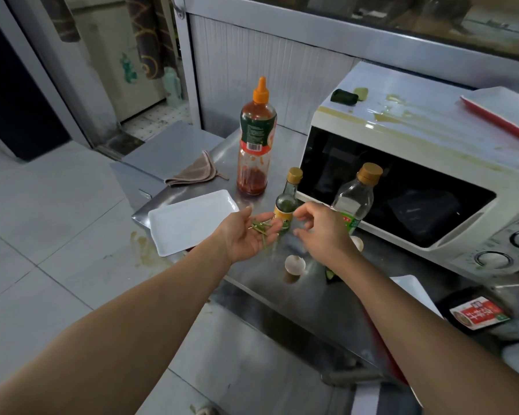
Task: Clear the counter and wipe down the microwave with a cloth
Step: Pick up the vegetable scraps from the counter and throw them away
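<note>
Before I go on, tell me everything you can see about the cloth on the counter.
The cloth is a brownish-pink rag that looks like soft terry, folded into a rough triangle with a lighter stitched edge and a thin loop trailing from its right corner. It lies flat and crumpled at the far left end of the steel counter, left of the red sauce bottle and behind the white tray. Neither hand touches it.

Crowded counter in front of the microwave (402, 175)

Three bottles (256, 145) stand before its door (two right against it); eggshells (294, 264) sit near the edge; bare steel lies between tray (189, 220) and cloth (195, 172).

Pale tiled floor (42, 205), dim light
</note>
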The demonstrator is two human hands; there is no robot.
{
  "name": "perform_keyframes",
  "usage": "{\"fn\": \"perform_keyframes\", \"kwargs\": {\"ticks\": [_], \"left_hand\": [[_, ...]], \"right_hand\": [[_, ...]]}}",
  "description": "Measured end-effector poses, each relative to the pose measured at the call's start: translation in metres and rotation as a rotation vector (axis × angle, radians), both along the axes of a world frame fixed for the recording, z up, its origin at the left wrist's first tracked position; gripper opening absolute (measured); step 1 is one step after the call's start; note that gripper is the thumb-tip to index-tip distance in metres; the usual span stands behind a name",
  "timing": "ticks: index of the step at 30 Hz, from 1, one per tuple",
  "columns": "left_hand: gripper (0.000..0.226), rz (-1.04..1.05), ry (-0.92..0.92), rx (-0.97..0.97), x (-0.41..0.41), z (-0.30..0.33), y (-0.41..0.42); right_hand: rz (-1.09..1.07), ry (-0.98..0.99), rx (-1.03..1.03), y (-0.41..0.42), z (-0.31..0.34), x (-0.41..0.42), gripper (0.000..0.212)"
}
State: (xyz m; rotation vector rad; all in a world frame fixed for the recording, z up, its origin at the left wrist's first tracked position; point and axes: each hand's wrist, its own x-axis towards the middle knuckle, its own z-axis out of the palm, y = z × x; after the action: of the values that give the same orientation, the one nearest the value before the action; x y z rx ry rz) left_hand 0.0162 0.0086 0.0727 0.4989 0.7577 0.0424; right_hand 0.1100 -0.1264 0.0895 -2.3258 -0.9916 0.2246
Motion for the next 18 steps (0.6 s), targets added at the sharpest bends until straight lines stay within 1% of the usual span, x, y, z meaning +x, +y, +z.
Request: {"fn": "perform_keyframes", "kwargs": {"ticks": [5,9,13,18], "left_hand": [[0.020,-0.034,0.004,0.048,-0.003,-0.010,0.001],[0.022,0.023,-0.002,0.013,-0.004,-0.024,0.003],[0.018,0.076,-0.012,-0.057,-0.006,-0.034,0.004],[0.019,0.106,0.014,-0.075,-0.009,-0.044,0.006]], "right_hand": [[-0.021,0.086,-0.165,-0.015,-0.029,0.002,0.038],[-0.016,0.140,-0.219,-0.021,-0.050,-0.001,0.041],[-0.010,0.171,-0.249,-0.025,-0.065,-0.003,0.044],[0.009,0.171,-0.304,-0.023,-0.082,-0.003,0.062]]}}
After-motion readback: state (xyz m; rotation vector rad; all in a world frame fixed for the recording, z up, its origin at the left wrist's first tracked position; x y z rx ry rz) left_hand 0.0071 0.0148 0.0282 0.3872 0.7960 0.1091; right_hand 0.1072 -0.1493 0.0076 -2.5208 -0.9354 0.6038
